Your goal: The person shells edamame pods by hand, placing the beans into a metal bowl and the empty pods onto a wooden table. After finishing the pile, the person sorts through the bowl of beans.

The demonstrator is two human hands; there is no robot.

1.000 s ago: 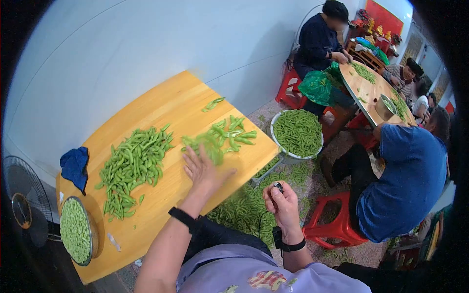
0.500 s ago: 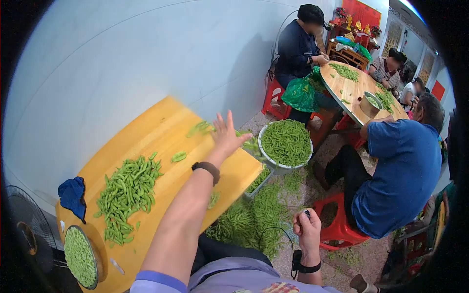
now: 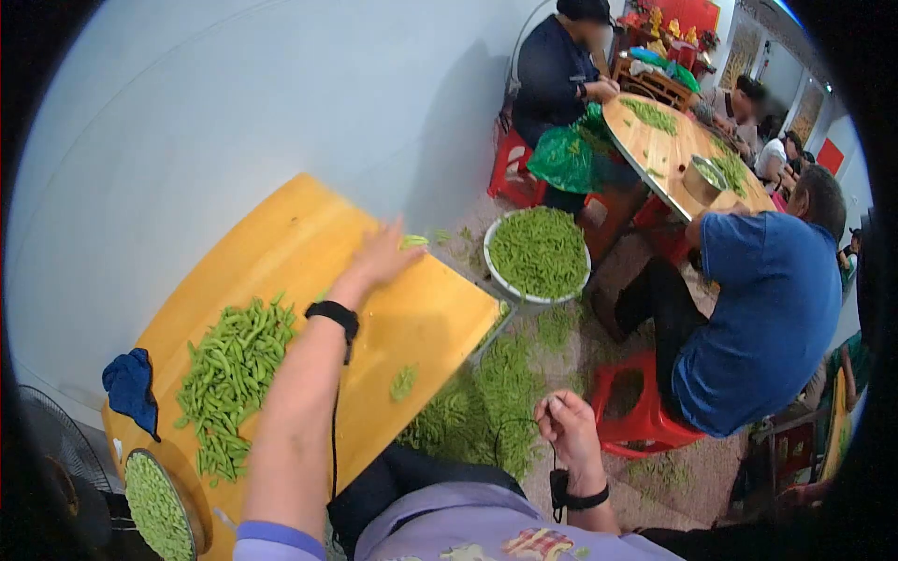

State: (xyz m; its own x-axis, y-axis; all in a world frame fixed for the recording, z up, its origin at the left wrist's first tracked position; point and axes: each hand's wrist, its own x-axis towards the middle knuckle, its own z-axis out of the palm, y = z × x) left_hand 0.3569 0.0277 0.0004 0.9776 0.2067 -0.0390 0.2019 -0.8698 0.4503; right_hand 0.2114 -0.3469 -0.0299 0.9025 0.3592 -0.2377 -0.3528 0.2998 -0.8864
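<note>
My left hand (image 3: 379, 257) is stretched flat, fingers apart and a little blurred, over the wooden table (image 3: 430, 318) near its far edge. Just past its fingertips lies a green soybean pod (image 3: 412, 241). A heap of green pods (image 3: 236, 369) rests on the tabletop, left of my forearm. Off the table's right side, my right hand (image 3: 572, 430) is closed with thumb and fingers pinched together; what it holds, if anything, I cannot make out. A basin of shelled beans (image 3: 157, 505) sits at the table's near left corner.
A white tub full of pods (image 3: 538, 254) stands beyond the table's right end. Pods and husks (image 3: 510, 402) cover the floor below. A person in a blue shirt (image 3: 772, 318) sits on a red stool (image 3: 636, 411). Other people sit around a round table (image 3: 655, 140).
My left hand has pulled back left from the table's edge, and the pods around it have mostly gone from there. My right hand has shifted slightly up and left, still closed.
</note>
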